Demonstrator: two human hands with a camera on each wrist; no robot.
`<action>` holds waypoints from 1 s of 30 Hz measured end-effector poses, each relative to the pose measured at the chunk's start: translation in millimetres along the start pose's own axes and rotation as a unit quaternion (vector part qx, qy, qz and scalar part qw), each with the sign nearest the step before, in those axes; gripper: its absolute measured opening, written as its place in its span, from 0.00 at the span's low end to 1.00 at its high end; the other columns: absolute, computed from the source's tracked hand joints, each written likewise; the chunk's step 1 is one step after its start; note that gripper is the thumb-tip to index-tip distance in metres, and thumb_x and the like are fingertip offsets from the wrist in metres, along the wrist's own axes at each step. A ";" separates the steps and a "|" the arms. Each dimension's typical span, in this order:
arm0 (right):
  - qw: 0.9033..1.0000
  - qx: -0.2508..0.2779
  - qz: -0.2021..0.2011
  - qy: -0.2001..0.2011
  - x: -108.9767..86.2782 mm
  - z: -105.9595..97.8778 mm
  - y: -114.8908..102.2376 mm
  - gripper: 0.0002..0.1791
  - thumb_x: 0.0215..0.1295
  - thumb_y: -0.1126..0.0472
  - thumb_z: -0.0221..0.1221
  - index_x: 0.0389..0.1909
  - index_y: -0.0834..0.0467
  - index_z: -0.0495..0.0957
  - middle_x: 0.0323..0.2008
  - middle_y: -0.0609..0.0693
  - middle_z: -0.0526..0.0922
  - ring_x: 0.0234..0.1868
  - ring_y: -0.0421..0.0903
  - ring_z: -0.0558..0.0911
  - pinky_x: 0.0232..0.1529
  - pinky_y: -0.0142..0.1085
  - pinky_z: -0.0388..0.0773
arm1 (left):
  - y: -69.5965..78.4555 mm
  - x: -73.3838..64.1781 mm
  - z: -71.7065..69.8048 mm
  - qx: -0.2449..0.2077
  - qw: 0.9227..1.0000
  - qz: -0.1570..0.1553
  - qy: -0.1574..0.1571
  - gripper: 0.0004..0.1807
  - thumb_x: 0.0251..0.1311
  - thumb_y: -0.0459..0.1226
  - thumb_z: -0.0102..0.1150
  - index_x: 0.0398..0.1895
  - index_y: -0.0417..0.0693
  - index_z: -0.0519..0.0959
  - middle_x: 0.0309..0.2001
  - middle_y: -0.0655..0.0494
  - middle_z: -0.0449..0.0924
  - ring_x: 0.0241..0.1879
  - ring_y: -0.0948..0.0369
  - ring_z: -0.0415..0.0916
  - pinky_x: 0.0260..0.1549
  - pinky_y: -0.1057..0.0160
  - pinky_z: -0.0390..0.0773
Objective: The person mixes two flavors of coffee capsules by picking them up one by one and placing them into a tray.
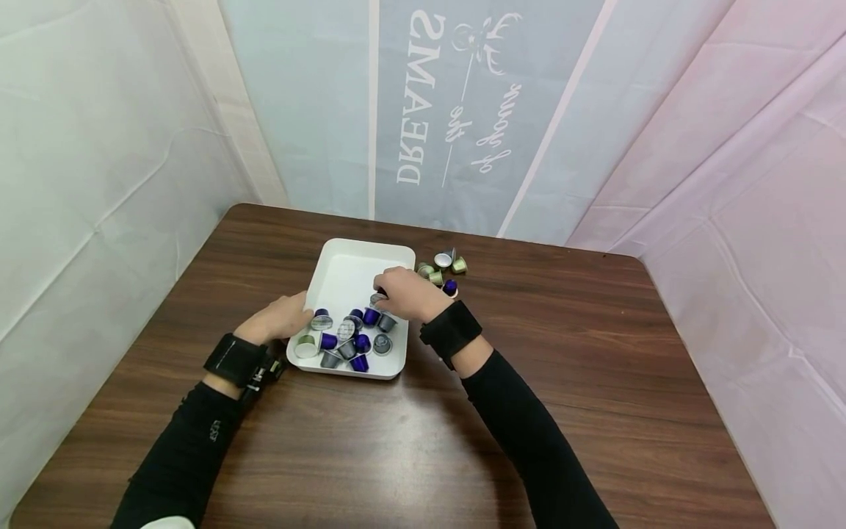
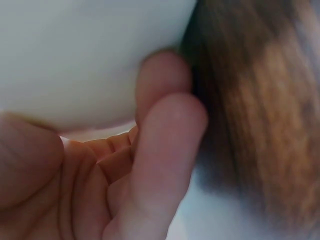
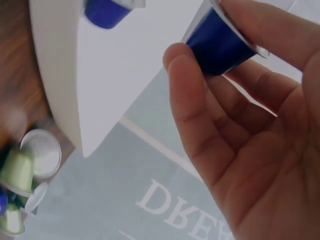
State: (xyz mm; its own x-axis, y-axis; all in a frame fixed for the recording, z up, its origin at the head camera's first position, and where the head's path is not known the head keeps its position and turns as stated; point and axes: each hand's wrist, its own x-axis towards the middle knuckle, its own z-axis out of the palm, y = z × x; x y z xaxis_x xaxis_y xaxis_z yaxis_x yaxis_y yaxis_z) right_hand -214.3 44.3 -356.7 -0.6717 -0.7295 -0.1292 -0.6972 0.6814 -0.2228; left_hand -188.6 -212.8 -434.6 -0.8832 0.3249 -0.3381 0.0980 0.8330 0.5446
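Note:
My right hand (image 1: 411,294) pinches a dark blue coffee capsule (image 3: 220,47) between thumb and fingers, over the right side of a white tray (image 1: 346,268). At the tray's left edge, my left hand (image 1: 280,318) grips the rim, its fingers (image 2: 167,145) against the outer wall. Several blue, grey and pale green capsules, among them a green one (image 1: 306,347) and a grey one (image 1: 382,344), lie jumbled in the near half of the tray. Some rest on their sides, others show their foil lids.
Beyond the tray's right edge, a small group of green capsules (image 1: 459,265), with a blue one (image 1: 450,287), lies on the brown wooden table (image 1: 562,382). A printed cloth (image 1: 317,110) hangs behind the table's far edge, with pale cloths at both sides.

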 end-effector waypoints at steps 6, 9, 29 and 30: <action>1.000 -0.001 -0.013 0.000 9.6 5.8 -12.4 0.09 0.67 0.56 0.58 0.31 0.56 0.73 0.27 0.48 0.69 0.28 0.42 0.68 0.32 0.32 0.63 | 0.4 -0.7 -0.6 0.009 1.000 0.001 0.000 0.27 0.72 0.36 0.33 0.71 0.34 0.52 0.56 0.32 0.69 0.25 0.56 0.73 0.18 0.60 0.73; 1.000 0.001 -0.014 -0.003 14.1 8.9 -19.0 0.07 0.67 0.57 0.58 0.33 0.57 0.74 0.28 0.48 0.69 0.29 0.42 0.68 0.32 0.32 0.63 | 0.8 -0.9 -0.2 0.004 1.000 -0.005 -0.002 0.27 0.72 0.36 0.33 0.71 0.34 0.52 0.55 0.31 0.69 0.22 0.56 0.73 0.17 0.60 0.73; 1.000 0.007 -0.010 -0.019 32.4 29.5 -31.7 0.09 0.65 0.61 0.56 0.44 0.57 0.79 0.40 0.50 0.76 0.36 0.41 0.73 0.39 0.31 0.71 | -0.2 -0.6 -0.4 -0.011 1.000 -0.011 -0.004 0.26 0.72 0.38 0.35 0.70 0.36 0.54 0.52 0.35 0.72 0.24 0.56 0.74 0.19 0.60 0.73; 1.000 0.006 -0.011 -0.018 32.4 29.3 -31.8 0.09 0.65 0.61 0.56 0.44 0.57 0.79 0.40 0.50 0.76 0.35 0.41 0.73 0.38 0.31 0.71 | -0.2 -0.7 -0.5 -0.012 1.000 -0.010 -0.003 0.26 0.72 0.38 0.35 0.69 0.36 0.54 0.51 0.35 0.72 0.24 0.56 0.74 0.19 0.60 0.73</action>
State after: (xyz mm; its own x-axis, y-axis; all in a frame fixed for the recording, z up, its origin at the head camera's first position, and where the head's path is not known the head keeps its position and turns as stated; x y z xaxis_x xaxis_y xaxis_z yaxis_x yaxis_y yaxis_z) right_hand -206.6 -2.8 -382.1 -0.6468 -0.7460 -0.1585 -0.7086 0.6647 -0.2368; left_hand -188.2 -213.5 -434.1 -0.8823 0.3104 -0.3537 0.0688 0.8287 0.5555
